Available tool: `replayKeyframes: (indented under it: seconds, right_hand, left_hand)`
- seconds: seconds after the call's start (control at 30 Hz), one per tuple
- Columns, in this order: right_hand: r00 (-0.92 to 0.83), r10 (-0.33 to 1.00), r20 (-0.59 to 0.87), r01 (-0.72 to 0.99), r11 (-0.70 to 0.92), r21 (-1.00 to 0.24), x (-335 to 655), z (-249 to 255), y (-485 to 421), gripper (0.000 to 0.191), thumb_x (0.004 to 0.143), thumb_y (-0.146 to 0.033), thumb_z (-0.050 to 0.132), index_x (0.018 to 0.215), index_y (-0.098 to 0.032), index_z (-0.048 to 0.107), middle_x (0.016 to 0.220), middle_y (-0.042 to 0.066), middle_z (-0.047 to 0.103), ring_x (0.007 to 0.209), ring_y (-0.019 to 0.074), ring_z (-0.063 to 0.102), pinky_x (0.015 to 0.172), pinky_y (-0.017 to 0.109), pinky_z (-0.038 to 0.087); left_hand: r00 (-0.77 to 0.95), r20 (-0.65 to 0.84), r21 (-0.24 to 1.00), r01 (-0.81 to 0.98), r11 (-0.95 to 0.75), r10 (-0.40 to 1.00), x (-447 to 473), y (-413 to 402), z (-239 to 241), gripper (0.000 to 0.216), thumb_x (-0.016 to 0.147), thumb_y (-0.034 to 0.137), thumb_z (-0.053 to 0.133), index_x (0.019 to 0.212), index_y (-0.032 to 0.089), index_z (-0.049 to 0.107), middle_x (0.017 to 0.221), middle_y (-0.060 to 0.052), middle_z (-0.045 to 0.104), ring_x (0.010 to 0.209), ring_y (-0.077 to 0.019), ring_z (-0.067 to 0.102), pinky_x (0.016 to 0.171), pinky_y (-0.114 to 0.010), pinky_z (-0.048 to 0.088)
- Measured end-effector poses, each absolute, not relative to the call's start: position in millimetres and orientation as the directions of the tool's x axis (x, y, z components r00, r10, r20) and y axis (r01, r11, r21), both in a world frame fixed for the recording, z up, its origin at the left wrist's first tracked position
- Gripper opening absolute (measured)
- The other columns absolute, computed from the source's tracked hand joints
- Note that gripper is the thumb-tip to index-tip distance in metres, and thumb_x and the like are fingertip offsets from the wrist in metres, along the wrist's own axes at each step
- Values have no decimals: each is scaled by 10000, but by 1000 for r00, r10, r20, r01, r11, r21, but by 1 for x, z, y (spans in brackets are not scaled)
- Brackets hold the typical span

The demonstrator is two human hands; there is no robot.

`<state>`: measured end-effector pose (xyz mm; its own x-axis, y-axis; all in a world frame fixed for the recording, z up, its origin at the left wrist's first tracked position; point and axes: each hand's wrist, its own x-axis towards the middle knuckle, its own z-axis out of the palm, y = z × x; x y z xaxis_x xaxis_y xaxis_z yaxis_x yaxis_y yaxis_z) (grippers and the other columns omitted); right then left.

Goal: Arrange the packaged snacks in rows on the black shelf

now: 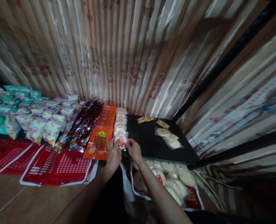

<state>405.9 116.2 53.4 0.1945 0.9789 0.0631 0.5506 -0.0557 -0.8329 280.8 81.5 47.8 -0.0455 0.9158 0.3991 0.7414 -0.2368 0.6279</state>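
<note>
A small clear packet of round white crackers with a red label lies at the front end of a row of like packets on the black shelf. My left hand pinches its left edge, and my right hand pinches its right edge. Just left of my left hand lies an orange snack pouch with brown sticks showing on its front. To the right on the shelf rest loose white cracker packets and small yellowish packets.
White bags and teal bags stand at the left, beside dark red shiny packets. Red baskets sit below the shelf edge; one at the right holds bagged crackers. Black posts and striped sheeting are behind.
</note>
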Motion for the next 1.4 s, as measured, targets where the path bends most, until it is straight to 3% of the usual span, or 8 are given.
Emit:
replayKeyframes:
  seconds: [0.17, 0.43, 0.67, 0.8, 0.9, 1.03, 1.17, 1.4]
  right_hand:
    - [213, 974, 73, 684, -96, -723, 400, 53, 129, 72, 737, -278, 605, 773, -233, 648, 687, 6, 667, 626, 162, 612, 541, 240, 403]
    - [221, 973, 57, 756, -134, -641, 398, 46, 133, 128, 780, -333, 586, 850, -237, 636, 775, 12, 664, 667, 157, 603, 570, 243, 399]
    - [240, 954, 179, 600, -1, -800, 404, 42, 108, 271, 824, -307, 503, 1042, -175, 596, 915, 53, 646, 745, 136, 598, 722, 259, 474]
    - [260, 924, 280, 551, 96, -829, 425, 35, 64, 269, 858, -279, 417, 1022, -182, 607, 997, 82, 634, 869, 163, 596, 762, 282, 484]
    - [317, 891, 325, 586, 85, -806, 456, 26, 27, 278, 871, -273, 385, 1015, -184, 605, 1005, 89, 632, 949, 184, 575, 836, 321, 466]
    - [421, 855, 302, 664, -65, -745, 508, 11, -9, 312, 845, -283, 392, 1033, -151, 603, 1010, 118, 617, 929, 211, 564, 824, 353, 465]
    - [471, 861, 195, 713, -241, -658, 552, 0, -27, 349, 815, -290, 440, 1091, -141, 594, 1035, 125, 620, 932, 227, 564, 867, 382, 433]
    - [392, 920, -3, 799, -342, -495, 570, -11, -32, 400, 755, -296, 593, 1141, -194, 592, 984, 108, 671, 943, 268, 575, 807, 361, 431]
  left_hand:
    - [69, 382, 530, 801, -280, 921, 280, 84, 45, 406, 813, 78, 394, 1183, 150, 543, 1294, -115, 463, 1165, -269, 422, 987, -442, 410]
    - [134, 326, 507, 811, -292, 936, 280, 88, 49, 444, 767, 37, 400, 1178, 134, 536, 1285, -133, 477, 1177, -266, 427, 991, -436, 408]
    - [181, 364, 410, 849, -332, 914, 279, 84, 48, 420, 783, 83, 431, 1196, 100, 506, 1319, -173, 454, 1198, -315, 411, 990, -478, 389]
    - [183, 413, 403, 842, -359, 892, 281, 72, 48, 377, 806, 114, 425, 1167, 127, 534, 1289, -156, 474, 1211, -306, 400, 998, -474, 386]
    - [239, 402, 440, 796, -415, 884, 290, 52, 42, 337, 819, 110, 405, 1103, 158, 580, 1211, -127, 529, 1157, -266, 447, 991, -418, 406]
    - [424, 242, 568, 667, -482, 873, 316, 17, 22, 341, 807, 92, 391, 1069, 176, 592, 1162, -95, 558, 1080, -209, 516, 960, -339, 437]
    - [483, 76, 692, 604, -395, 873, 349, -10, 1, 351, 830, 101, 363, 1116, 138, 563, 1220, -114, 533, 1110, -185, 527, 978, -315, 423]
    - [423, -57, 736, 630, -248, 905, 388, -20, -17, 372, 804, 105, 394, 1146, 114, 540, 1224, -133, 555, 1172, -204, 494, 1020, -368, 382]
